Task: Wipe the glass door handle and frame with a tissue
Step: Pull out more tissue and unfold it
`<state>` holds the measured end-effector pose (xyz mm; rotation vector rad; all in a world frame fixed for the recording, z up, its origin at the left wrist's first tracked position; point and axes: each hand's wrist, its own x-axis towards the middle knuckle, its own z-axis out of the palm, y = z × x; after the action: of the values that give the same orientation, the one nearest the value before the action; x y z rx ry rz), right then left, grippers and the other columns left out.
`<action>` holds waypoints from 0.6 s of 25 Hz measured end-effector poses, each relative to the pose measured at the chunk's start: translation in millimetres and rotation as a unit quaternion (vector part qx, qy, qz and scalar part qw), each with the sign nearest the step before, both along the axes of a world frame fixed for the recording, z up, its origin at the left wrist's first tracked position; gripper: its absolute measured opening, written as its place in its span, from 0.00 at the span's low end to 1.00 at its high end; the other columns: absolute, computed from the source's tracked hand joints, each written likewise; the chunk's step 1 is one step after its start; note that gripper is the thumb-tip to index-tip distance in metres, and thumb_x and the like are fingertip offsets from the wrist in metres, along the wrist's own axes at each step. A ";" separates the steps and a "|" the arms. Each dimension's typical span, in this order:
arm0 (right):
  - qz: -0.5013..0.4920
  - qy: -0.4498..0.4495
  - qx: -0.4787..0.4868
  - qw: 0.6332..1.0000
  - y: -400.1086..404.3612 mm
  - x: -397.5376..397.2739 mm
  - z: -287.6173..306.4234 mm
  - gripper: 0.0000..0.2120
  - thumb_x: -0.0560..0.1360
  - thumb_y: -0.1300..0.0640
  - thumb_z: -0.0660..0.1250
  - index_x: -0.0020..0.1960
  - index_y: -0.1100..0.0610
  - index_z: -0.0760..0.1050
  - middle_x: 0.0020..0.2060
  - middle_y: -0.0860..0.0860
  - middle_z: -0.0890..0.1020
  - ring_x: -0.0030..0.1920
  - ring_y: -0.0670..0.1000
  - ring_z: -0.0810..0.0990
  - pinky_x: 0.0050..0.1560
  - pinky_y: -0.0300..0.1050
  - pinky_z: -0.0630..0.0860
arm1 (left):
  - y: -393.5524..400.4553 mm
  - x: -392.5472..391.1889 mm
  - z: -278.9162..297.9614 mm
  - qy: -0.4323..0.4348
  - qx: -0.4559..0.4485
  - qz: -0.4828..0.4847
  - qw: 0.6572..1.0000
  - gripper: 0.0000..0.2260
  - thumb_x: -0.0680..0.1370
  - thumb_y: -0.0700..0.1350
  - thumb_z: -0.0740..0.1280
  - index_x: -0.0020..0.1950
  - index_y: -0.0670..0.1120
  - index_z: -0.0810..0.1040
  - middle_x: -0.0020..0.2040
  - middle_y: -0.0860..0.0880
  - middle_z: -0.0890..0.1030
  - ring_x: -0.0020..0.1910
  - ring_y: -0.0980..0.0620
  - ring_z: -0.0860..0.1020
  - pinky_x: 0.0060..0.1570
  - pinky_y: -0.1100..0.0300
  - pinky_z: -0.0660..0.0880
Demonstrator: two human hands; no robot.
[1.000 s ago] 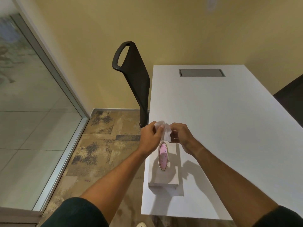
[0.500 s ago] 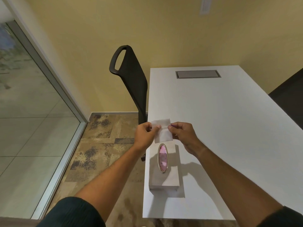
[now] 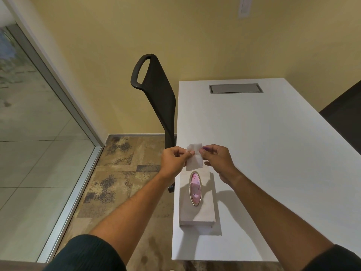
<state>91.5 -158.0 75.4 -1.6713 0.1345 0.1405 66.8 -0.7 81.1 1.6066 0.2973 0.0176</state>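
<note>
A small white tissue (image 3: 194, 157) hangs spread between both hands just above a white tissue box (image 3: 197, 210) with a pink oval opening (image 3: 195, 188). My left hand (image 3: 174, 161) pinches the tissue's left edge and my right hand (image 3: 216, 159) pinches its right edge. The box lies on the near left part of a white table (image 3: 273, 143). A glass panel (image 3: 29, 133) with a metal frame (image 3: 66, 98) fills the left side. No door handle is in view.
A black chair (image 3: 158, 98) stands pushed against the table's left edge, in front of a yellow wall. A grey cable hatch (image 3: 235, 88) sits in the table's far part. Patterned carpet (image 3: 117, 182) covers the floor between the glass and the table. A dark chair back (image 3: 345, 110) shows at the right.
The tissue came fully out of the box and both hands lifted it slightly and opened it flat. My view tilted upward a little.
</note>
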 end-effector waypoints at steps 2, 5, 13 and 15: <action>-0.019 -0.016 -0.016 1.000 1.5 -1.1 -0.9 0.06 0.76 0.56 0.72 0.51 0.58 0.81 0.45 0.52 0.84 0.47 0.52 0.82 0.46 0.42 0.80 | 0.4 -0.7 1.2 0.001 0.004 0.006 1.000 0.07 0.74 0.42 0.76 0.40 0.43 0.81 0.41 0.43 0.83 0.37 0.53 0.83 0.35 0.65 0.78; 0.063 -0.001 0.025 0.998 1.9 -2.1 2.2 0.06 0.78 0.56 0.69 0.49 0.58 0.83 0.42 0.53 0.86 0.45 0.52 0.85 0.42 0.39 0.80 | 1.2 -0.6 3.1 -0.007 0.013 0.007 1.000 0.07 0.73 0.42 0.77 0.41 0.42 0.82 0.40 0.42 0.83 0.35 0.53 0.83 0.34 0.64 0.77; 0.119 -0.039 -0.020 0.992 6.8 -2.9 4.9 0.07 0.76 0.55 0.72 0.53 0.54 0.84 0.45 0.48 0.86 0.45 0.47 0.86 0.41 0.36 0.80 | 4.4 -0.2 7.6 -0.016 -0.026 -0.029 0.999 0.05 0.78 0.42 0.72 0.46 0.42 0.86 0.42 0.43 0.86 0.42 0.46 0.86 0.47 0.52 0.84; 0.101 -0.040 -0.017 0.994 6.4 -2.2 5.0 0.06 0.77 0.56 0.71 0.52 0.55 0.84 0.44 0.49 0.86 0.44 0.47 0.86 0.40 0.35 0.80 | 3.3 0.2 8.5 -0.012 -0.027 -0.030 0.999 0.04 0.77 0.41 0.72 0.46 0.41 0.85 0.42 0.43 0.86 0.42 0.47 0.86 0.47 0.52 0.84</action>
<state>89.3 -151.6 80.5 -1.7191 -0.0926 0.2246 67.0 2.6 89.6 1.5608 0.2284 -0.0166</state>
